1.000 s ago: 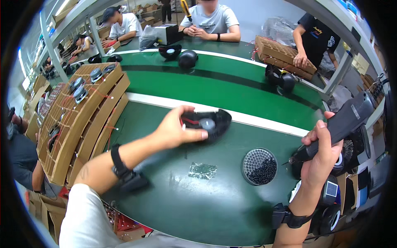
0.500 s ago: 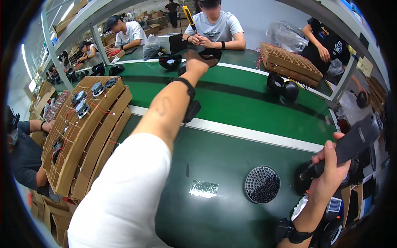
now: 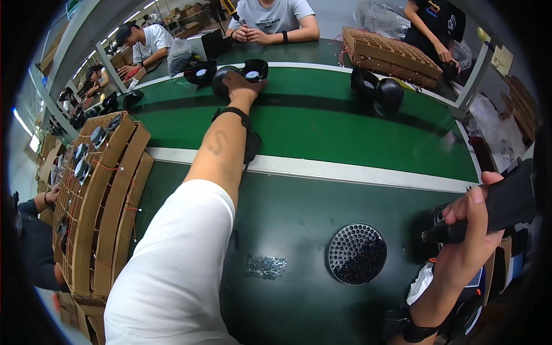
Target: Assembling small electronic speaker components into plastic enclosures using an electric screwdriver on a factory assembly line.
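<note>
My left hand (image 3: 244,89) reaches across to the far side of the green belt. It grips a black rounded speaker housing (image 3: 254,70) with a pale disc in its opening; another black shell (image 3: 221,83) touches the hand on its left. The fingertips are partly hidden. At the right, my right hand (image 3: 472,215) is closed around a black power screwdriver (image 3: 512,198), its narrow end pointing left over the table. To the left of that tool, a round dish (image 3: 356,227) with a dimpled bottom holds many small black screws.
Stacked cardboard trays (image 3: 123,190) with speaker drivers and wires stand at left. The green belt (image 3: 322,138) carries more black housings (image 3: 388,95). A clear tape patch (image 3: 264,267) lies on the table. Co-workers sit opposite, beside a wired cardboard tray (image 3: 391,60).
My view has shifted. My left hand has moved left along the belt's far side with the black housing. The screwdriver in my right hand has shifted slightly right and down.
</note>
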Tool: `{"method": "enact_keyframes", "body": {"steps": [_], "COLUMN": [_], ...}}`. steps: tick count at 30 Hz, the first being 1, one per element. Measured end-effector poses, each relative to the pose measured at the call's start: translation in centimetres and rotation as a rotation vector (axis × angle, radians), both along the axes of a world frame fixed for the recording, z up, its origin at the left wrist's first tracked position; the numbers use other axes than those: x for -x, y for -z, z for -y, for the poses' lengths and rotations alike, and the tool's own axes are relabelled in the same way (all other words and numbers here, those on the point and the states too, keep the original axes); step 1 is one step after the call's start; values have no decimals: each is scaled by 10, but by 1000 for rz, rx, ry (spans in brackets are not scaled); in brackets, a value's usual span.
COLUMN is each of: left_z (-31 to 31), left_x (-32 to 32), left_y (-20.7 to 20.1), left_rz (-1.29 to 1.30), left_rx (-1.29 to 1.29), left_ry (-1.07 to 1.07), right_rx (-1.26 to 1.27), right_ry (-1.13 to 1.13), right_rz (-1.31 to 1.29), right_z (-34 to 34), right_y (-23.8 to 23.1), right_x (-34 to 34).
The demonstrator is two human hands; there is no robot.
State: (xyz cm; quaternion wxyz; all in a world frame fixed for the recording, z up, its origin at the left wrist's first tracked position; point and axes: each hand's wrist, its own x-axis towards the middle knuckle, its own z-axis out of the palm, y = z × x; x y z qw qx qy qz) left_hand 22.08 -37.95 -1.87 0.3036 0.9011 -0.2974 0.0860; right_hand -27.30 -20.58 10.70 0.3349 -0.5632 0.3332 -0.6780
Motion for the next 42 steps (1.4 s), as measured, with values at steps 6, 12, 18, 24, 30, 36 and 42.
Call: {"method": "enact_keyframes", "body": {"steps": [6, 12, 18, 24, 30, 36, 42], "left_z": [-16, 47, 87, 111, 105, -8, -145], "left_x": [76, 169, 259, 253, 213, 191, 168], "left_y": [-55, -36, -21, -7, 4, -22, -10], "left_rz": [242, 348, -152, -68, 13, -83, -276], "left_rx": [-2, 13, -27, -100, 150, 201, 387], "left_ry": [-10, 387, 776, 573, 622, 632, 944], "right_rx": [-1, 11, 42, -3, 6, 14, 70], "right_ry": [-6, -4, 40, -79, -173, -166, -94], "right_rz": [14, 22, 25, 109, 115, 60, 35], "right_z": [2, 10, 7, 14, 12, 7, 4], "right_y": [0, 2, -4, 0, 0, 3, 5], "right_x": [-4, 3, 10, 16, 14, 12, 4]}}
